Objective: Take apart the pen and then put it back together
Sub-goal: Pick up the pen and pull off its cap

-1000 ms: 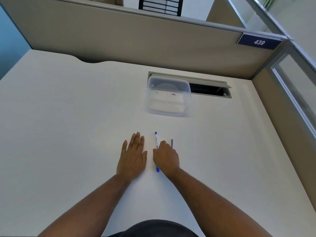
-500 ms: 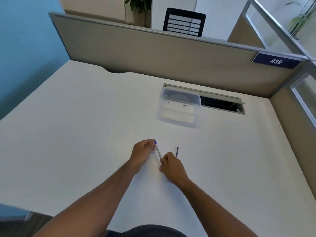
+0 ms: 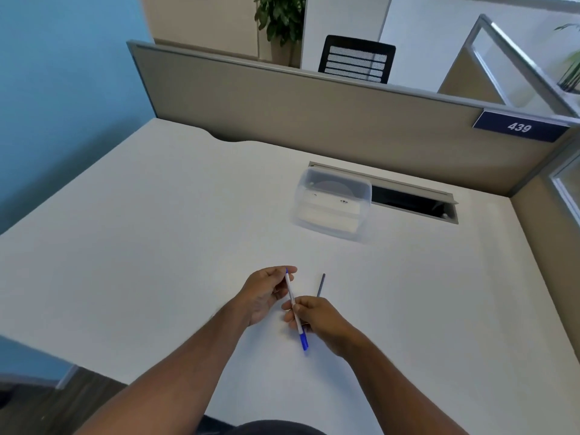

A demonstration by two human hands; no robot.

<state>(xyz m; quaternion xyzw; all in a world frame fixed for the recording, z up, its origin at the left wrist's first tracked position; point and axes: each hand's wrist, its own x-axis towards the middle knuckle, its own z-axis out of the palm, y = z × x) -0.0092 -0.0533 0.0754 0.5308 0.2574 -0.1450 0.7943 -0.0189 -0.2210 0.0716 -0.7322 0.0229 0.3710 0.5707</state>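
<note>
A white pen (image 3: 291, 294) with blue ends is held just above the white desk (image 3: 157, 246), slanting from upper left to lower right. My left hand (image 3: 265, 293) pinches its far blue tip between thumb and fingers. My right hand (image 3: 317, 318) grips the barrel lower down, and the blue cap end sticks out below that hand. A thin dark rod (image 3: 320, 285), like a pen refill, lies on the desk just right of the pen, its near end hidden behind my right hand.
A clear plastic lidded box (image 3: 332, 205) stands further back on the desk, next to an open cable slot (image 3: 414, 204). A grey partition (image 3: 314, 114) closes the back and right sides. The desk's left edge drops off to the floor.
Both hands lay on the desk beside the pen a second ago. They have since closed on the pen and lifted it. The camera tilted up, showing more of the room.
</note>
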